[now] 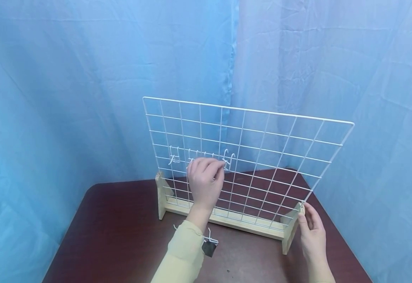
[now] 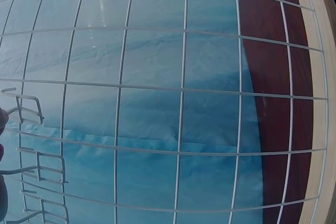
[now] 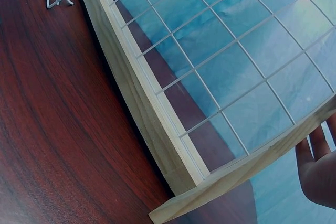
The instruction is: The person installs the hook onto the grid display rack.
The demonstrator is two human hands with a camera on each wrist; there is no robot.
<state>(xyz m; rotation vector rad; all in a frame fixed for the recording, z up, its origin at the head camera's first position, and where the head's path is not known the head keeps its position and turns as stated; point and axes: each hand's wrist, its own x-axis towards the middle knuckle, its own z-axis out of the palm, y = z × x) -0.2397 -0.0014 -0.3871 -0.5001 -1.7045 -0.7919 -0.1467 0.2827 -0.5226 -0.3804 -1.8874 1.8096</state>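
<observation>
A white wire grid panel [image 1: 255, 151] stands upright in a wooden stand [image 1: 227, 221] on a dark red table. My left hand [image 1: 206, 181] is at the panel's middle, pinching a white wire hook [image 2: 29, 109]; its fingertips show only at the left edge of the left wrist view. Two more hooks hang beside it there, one being a nearer hook [image 2: 50, 167]. At the far left of the grid hangs another hook [image 1: 174, 155]. My right hand [image 1: 312, 232] grips the stand's right end piece [image 1: 290, 232], thumb in front and fingers behind.
On the table [image 1: 121, 220], partly behind my left sleeve, lie loose white hooks [image 1: 211, 239] and a small dark piece [image 1: 209, 248]. Blue curtains [image 1: 85, 98] hang behind and at both sides.
</observation>
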